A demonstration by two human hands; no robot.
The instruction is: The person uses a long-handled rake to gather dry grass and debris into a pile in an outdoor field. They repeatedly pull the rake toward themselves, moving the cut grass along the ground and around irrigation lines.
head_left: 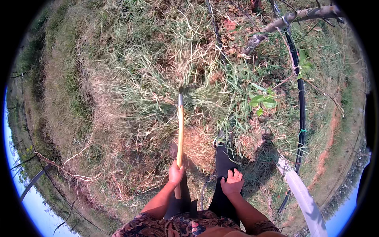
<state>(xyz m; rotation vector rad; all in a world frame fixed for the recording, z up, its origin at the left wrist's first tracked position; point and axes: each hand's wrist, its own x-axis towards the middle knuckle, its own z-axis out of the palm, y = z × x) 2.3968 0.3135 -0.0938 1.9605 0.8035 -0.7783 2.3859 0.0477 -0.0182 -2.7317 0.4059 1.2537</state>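
My left hand (pixel 176 173) grips the lower end of a long yellow wooden handle (pixel 180 132). The handle runs straight away from me, and its dark metal head (pixel 181 91) is buried in a clump of long dry grass (pixel 158 79). My right hand (pixel 232 183) rests flat on my right thigh, on dark trousers (pixel 223 158), with the fingers spread and nothing in it. My legs stand on trampled straw just behind the tool's head.
A black irrigation hose (pixel 302 114) runs down the right side. A bare tree branch (pixel 292 17) crosses the upper right. A small green-leaved plant (pixel 262 100) grows right of the tool. A white pipe (pixel 304 197) lies at lower right. Thin dry branches (pixel 59 166) lie at left.
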